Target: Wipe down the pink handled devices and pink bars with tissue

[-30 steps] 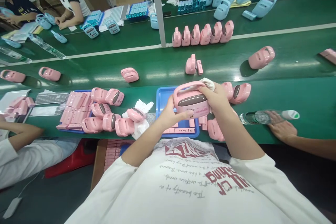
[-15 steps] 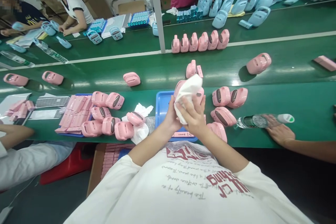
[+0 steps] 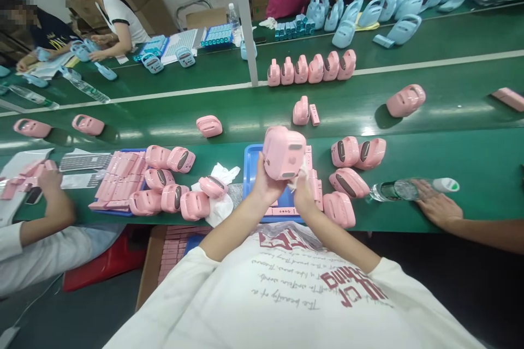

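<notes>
Head view: a pink case [image 3: 284,151] is up off the green desk [image 3: 429,147], over the blue tray [image 3: 252,166].
Left hand [image 3: 267,182]: its fingers are curled around the low left side of the pink case, holding it up.
Right hand [image 3: 303,193]: its fingers pinch a bit of white cloth [image 3: 303,170] at the low right corner of the pink case.
Pink case: it sits just past the fingers, up and in between the two hands. One face with two little bars points up and a bit right (the handle is hidden). I can't tell which way its long side runs.
Nearer hand: the left one, as it holds the pink case. The right one is right beside it, with the white cloth.
Pink strips [image 3: 282,211]: some lie in the blue tray, under the hands.
Other pink cases [image 3: 339,208]: four are on the desk, to the right.
</notes>
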`<state>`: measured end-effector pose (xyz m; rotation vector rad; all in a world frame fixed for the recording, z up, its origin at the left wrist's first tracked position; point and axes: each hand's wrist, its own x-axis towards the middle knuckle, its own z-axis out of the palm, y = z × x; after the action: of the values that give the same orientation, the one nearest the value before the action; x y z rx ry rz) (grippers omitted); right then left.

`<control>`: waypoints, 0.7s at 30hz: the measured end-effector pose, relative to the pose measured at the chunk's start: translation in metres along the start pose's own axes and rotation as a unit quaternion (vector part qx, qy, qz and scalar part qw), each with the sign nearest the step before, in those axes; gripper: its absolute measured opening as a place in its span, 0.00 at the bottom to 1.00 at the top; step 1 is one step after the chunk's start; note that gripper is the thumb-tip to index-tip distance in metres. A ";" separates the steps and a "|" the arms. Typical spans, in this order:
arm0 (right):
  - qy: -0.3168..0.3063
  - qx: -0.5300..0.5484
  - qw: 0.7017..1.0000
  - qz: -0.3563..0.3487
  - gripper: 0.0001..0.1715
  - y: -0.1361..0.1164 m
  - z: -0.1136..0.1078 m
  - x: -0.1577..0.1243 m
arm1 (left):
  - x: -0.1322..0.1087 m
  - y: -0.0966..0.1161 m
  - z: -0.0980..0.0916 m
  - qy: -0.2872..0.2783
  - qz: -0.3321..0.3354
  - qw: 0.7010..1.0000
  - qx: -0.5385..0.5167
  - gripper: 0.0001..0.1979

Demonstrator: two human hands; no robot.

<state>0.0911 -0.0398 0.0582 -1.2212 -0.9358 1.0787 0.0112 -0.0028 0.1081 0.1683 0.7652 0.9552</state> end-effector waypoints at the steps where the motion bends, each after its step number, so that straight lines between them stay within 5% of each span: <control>1: 0.008 0.085 0.995 0.060 0.43 -0.009 -0.001 0.008 | 0.001 -0.001 -0.003 0.007 0.014 1.000 0.026 0.27; 4: 0.020 0.250 0.952 0.178 0.39 -0.030 -0.014 0.036 | 0.005 -0.007 -0.014 0.012 0.060 0.993 0.104 0.25; 6: 0.011 0.251 0.945 0.209 0.33 -0.037 -0.026 0.051 | 0.009 -0.011 -0.020 0.005 0.076 0.986 0.146 0.27; 11: 0.065 -0.009 0.983 0.170 0.24 -0.029 -0.045 0.051 | 0.016 -0.011 -0.031 0.021 0.126 0.969 0.211 0.32; 14: 0.008 -0.120 0.981 0.151 0.26 -0.018 -0.050 0.039 | 0.020 -0.006 -0.039 0.069 0.164 0.959 0.223 0.30; 18: -0.131 -0.333 0.903 0.238 0.32 -0.004 -0.065 0.049 | 0.028 0.004 -0.057 0.088 0.207 0.942 0.249 0.25; 21: -0.114 -0.481 0.831 0.255 0.24 0.010 -0.080 0.077 | 0.041 0.011 -0.076 0.109 0.199 0.938 0.263 0.26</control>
<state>0.1861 0.0152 0.0369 -2.3103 -1.4725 1.2076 -0.0322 0.0219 0.0364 0.7171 1.2155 1.1436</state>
